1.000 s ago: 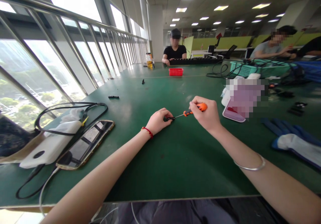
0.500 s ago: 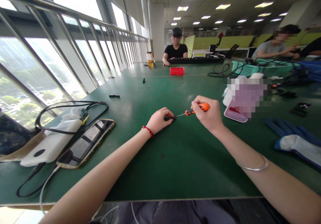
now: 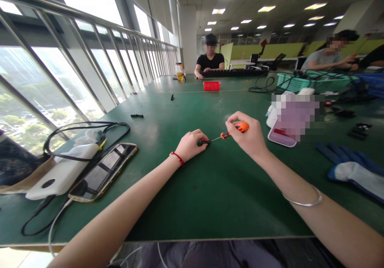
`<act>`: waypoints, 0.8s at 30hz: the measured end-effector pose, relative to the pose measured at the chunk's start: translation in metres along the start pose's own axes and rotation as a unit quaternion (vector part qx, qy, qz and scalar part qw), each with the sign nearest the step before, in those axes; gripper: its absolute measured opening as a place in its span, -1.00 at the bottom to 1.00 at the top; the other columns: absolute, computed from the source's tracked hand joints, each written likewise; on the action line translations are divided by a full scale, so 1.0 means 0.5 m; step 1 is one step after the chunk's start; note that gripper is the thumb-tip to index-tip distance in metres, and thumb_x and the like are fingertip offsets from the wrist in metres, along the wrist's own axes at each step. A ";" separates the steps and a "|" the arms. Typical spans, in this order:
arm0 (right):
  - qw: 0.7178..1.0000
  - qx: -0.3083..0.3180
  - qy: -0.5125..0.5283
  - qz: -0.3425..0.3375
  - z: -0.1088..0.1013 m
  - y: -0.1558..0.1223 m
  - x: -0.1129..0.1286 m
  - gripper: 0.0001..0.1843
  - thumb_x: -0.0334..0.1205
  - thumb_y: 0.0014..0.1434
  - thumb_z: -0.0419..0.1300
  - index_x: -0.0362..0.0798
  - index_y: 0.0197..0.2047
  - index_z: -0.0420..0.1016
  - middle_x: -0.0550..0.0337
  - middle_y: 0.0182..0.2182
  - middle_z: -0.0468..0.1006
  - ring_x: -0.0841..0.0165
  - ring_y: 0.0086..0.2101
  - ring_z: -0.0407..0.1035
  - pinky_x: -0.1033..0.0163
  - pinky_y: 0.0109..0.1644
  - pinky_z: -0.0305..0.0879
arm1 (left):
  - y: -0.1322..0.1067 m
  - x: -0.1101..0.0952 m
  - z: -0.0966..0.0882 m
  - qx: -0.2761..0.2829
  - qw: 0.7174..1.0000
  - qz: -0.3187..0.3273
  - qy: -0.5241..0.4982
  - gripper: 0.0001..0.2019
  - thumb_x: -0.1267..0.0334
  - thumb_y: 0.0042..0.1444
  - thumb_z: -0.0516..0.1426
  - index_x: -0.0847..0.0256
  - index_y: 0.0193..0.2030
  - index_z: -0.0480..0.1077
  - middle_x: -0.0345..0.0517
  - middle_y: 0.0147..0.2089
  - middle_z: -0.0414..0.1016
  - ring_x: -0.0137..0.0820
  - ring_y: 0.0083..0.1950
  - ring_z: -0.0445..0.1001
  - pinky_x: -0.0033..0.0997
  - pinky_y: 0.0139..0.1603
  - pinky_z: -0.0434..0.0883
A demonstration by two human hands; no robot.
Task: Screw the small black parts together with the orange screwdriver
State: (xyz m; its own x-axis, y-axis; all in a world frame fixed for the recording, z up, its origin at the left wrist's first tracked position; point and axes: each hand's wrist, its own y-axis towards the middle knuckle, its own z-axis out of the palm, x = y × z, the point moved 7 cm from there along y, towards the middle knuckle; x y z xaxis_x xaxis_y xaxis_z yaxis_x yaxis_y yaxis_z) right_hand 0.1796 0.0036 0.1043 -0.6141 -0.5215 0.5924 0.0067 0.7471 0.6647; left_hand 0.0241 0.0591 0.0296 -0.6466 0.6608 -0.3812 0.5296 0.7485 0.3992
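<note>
My left hand (image 3: 190, 144) rests on the green table (image 3: 186, 196) with its fingers pinched round a small black part (image 3: 203, 142). My right hand (image 3: 249, 137) is closed on an orange-handled screwdriver (image 3: 232, 130), thumb and fingers wrapped round the handle. The thin metal shaft points left, and its tip meets the black part at my left fingertips. A red string is tied at my left wrist and a silver bangle sits on my right forearm.
A phone (image 3: 103, 172), a white power bank (image 3: 61, 175) and black cables (image 3: 87, 130) lie at the left. Blue and white gloves (image 3: 351, 167) lie at the right. A red bin (image 3: 211, 85) and small black parts (image 3: 136, 115) sit farther back. Two people sit at the far end.
The screwdriver handle has turned slightly in my right fingers and the hand has lifted a little. My left hand stays where it was on the black part.
</note>
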 end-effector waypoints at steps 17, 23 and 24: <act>0.998 -0.022 -0.059 0.004 -0.011 -0.005 0.007 -0.79 -0.17 0.01 0.10 0.01 -0.23 0.33 0.31 -0.59 0.39 0.41 -0.60 0.24 0.32 -0.46 0.12 | -0.001 -0.002 -0.002 -0.003 1.000 -0.006 -0.010 -0.89 0.35 -0.03 0.12 0.19 -0.33 0.45 -0.18 -0.25 0.45 -0.44 -0.29 0.46 -0.46 -0.21 0.41; 0.996 -0.032 -0.081 0.019 -0.013 0.001 -0.002 -0.67 0.05 0.12 0.06 -0.02 -0.49 0.34 0.28 -0.66 0.31 0.42 -0.59 0.20 0.33 -0.48 0.06 | 0.002 0.009 0.003 -0.006 0.999 -0.002 -0.051 -0.87 0.39 -0.05 0.13 0.23 -0.32 0.46 -0.16 -0.31 0.45 -0.45 -0.33 0.43 -0.47 -0.25 0.41; 0.996 -0.031 -0.075 0.023 -0.012 0.002 -0.004 -0.65 0.05 0.13 0.05 -0.02 -0.51 0.34 0.27 -0.66 0.30 0.43 -0.59 0.20 0.33 -0.47 0.06 | 0.003 0.012 0.003 -0.004 0.998 -0.005 -0.062 -0.87 0.39 -0.05 0.14 0.24 -0.32 0.46 -0.16 -0.33 0.46 -0.45 -0.34 0.43 -0.48 -0.26 0.40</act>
State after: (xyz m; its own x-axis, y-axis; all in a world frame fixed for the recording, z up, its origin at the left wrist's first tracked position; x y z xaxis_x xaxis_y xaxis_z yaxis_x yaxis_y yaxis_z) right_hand 0.1858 0.0030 0.1067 -0.7235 -0.4162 0.5508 0.0838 0.7390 0.6685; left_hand 0.0218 0.0644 0.0263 -0.5787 0.6551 -0.4857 0.5179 0.7553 0.4017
